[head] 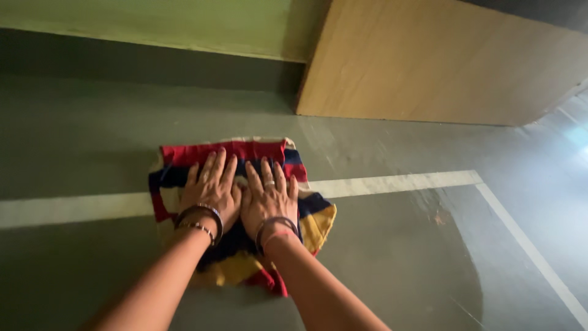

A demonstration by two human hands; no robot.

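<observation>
Two bare forearms are seen entering from the near edge, each wrist ringed with bangles, and both hands are laid flat, palms down, on a striped cloth (pixel 245 214). Left hand (pixel 211 193) and right hand (pixel 268 201) are placed side by side, thumbs almost touching, fingers spread wide and pointed toward the far wall; nothing is gripped, the cloth is only pressed under the palms. A ring is noted on one finger of the right hand. The cloth, banded in red, dark blue and yellow, is found bunched and roughly folded on the grey-green floor (pixel 92 135), lying across a white painted line (pixel 392 182) that is run from left to right; a second white line is branched off toward the near right. Wiping of the floor is judged to be in hand. How much has been covered cannot be settled: a sheen is observed on the floor to the right, which may be dampness or merely glare from the light at the far right. A small brownish mark (pixel 438 217) is recorded on the floor right of the cloth, apart from it and seemingly not yet reached. A wooden panel (pixel 441 61) is stood at the far right against a pale green wall (pixel 153 21).
</observation>
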